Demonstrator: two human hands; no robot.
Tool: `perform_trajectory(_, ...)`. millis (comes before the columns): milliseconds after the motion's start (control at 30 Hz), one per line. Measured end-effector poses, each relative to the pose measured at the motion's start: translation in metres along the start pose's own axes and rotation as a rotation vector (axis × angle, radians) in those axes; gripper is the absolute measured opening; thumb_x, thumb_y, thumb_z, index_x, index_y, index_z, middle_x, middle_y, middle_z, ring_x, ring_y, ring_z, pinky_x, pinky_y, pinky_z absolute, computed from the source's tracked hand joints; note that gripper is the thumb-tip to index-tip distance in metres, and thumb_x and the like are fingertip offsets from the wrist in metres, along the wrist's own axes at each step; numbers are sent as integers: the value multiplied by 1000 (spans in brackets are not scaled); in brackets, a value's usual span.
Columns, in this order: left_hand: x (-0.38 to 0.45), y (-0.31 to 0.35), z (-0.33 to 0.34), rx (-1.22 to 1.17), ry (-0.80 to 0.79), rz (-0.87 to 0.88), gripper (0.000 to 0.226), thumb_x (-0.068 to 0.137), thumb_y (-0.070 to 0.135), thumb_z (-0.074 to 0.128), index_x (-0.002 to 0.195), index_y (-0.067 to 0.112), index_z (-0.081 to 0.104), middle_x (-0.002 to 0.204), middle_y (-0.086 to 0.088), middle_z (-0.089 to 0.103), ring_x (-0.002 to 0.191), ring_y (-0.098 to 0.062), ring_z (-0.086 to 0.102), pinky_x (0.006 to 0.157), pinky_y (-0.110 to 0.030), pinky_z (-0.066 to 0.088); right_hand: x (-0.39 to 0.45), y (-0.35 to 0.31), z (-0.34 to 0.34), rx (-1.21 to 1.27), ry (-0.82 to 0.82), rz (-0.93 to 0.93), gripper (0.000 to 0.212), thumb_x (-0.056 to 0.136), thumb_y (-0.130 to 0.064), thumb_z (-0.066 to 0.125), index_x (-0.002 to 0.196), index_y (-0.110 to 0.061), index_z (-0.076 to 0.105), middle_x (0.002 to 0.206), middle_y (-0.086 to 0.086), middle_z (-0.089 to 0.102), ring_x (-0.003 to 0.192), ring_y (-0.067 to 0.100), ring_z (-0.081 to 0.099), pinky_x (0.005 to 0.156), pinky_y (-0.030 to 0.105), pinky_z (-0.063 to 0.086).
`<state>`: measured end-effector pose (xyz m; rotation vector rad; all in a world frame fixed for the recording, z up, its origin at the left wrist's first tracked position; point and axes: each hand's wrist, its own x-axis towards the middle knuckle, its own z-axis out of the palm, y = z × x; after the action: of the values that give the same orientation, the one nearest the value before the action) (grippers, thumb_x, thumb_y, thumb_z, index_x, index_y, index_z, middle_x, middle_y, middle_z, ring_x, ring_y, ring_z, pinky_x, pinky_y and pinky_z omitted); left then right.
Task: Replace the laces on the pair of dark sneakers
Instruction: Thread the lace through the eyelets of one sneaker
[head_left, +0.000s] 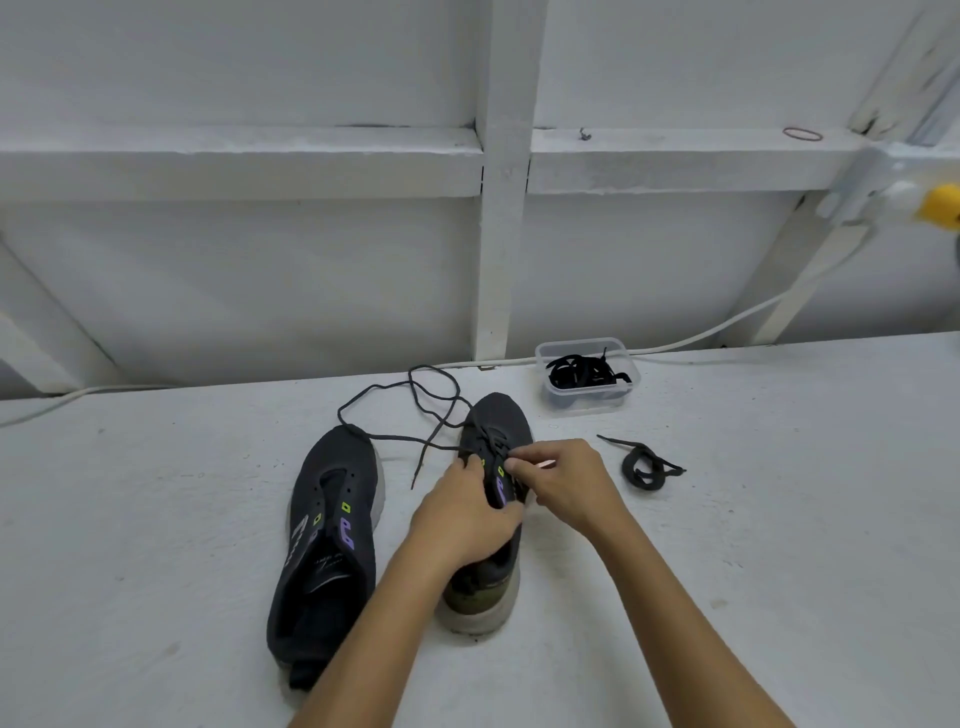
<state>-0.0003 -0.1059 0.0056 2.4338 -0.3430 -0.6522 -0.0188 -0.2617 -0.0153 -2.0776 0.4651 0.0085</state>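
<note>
Right sneaker (493, 431) lies centre table, toe toward 12 o'clock, heel at 6; left hand (462, 519) curls round its tongue side from 7 o'clock, right hand (563, 480), nearer the eyelets, pinches the lace (410, 395) trailing toward 10–11 o'clock over the unlaced sneaker (327, 540).

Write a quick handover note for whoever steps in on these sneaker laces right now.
Left hand grips the right sneaker at its tongue. Right hand pinches the lace at an eyelet.
That lace sits only in the toe-end eyelets; its long ends lie loose on the table.
Left sneaker has no lace.
A coiled lace lies right of the hands; more laces fill the tub.
Whether this lace is going in or coming out cannot be told.
</note>
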Motion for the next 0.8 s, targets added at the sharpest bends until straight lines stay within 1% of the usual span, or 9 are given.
perform_trajectory(67, 1, 1, 3, 60, -14, -11, 80, 90, 46, 60, 154, 13, 26, 157, -6, 31, 138, -26, 41, 110, -40, 41, 7, 1, 2, -63, 17, -62, 12, 86, -29, 80, 97, -26, 82, 79, -23, 70, 72, -10, 64, 67, 7, 46)
perform_trajectory(100, 1, 0, 4, 68, -24, -4, 84, 90, 47, 60, 156, 13, 21, 159, -5, 28, 138, -26, 40, 110, -40, 40, 9, 2, 4, -92, 26, -89, 11, 86, -28, 80, 97, -25, 82, 77, -23, 68, 74, -9, 64, 68, 7, 46)
perform_trajectory(233, 3, -3, 4, 72, -81, -6, 96, 86, 50, 64, 158, 12, 14, 161, -7, 21, 142, -26, 36, 112, -41, 39, 14, 1, 10, -266, -22, -161, 7, 93, -27, 68, 96, -25, 75, 81, -17, 67, 81, 5, 65, 77, 29, 55)
perform_trajectory(333, 2, -1, 7, 78, -79, -10, 94, 88, 46, 61, 159, 11, 9, 163, -8, 16, 144, -27, 32, 114, -41, 36, 19, -6, 8, -383, -74, -215, 8, 98, -26, 56, 96, -21, 62, 85, -8, 63, 79, 15, 61, 72, 35, 53)
perform_trajectory(433, 2, 1, 8, 107, -77, 3, 94, 91, 42, 58, 160, 10, 3, 166, -8, 8, 146, -28, 29, 116, -40, 34, 24, -13, 3, -445, -39, -295, 8, 101, -25, 50, 97, -19, 54, 83, -7, 57, 74, 15, 56, 63, 33, 45)
perform_trajectory(500, 3, 1, 7, 101, -80, -5, 93, 91, 43, 58, 160, 11, 5, 166, -8, 11, 145, -28, 31, 116, -41, 35, 24, -13, 2, -391, -15, -311, 8, 102, -25, 50, 98, -20, 56, 84, -8, 59, 75, 13, 57, 65, 32, 45)
perform_trajectory(567, 4, 0, 7, 95, -84, -16, 94, 90, 45, 59, 160, 12, 6, 165, -8, 12, 144, -29, 31, 115, -41, 35, 21, -5, 2, -251, 5, -246, 6, 100, -27, 57, 99, -22, 61, 86, -11, 64, 77, 7, 61, 67, 25, 48)
perform_trajectory(667, 4, -1, 8, 105, -76, -16, 98, 90, 47, 59, 160, 11, 0, 167, -7, 5, 147, -28, 27, 117, -39, 32, 17, 8, 4, -144, 1, -136, 10, 91, -32, 72, 99, -27, 67, 86, -13, 67, 75, -1, 63, 62, 9, 43)
perform_trajectory(800, 5, -3, 9, 64, -62, -21, 102, 86, 54, 65, 160, 13, 8, 165, -7, 14, 145, -27, 32, 116, -41, 35, 16, 12, 10, -147, 78, -216, 5, 91, -24, 72, 90, -29, 71, 86, -14, 70, 75, -5, 61, 66, 8, 42)
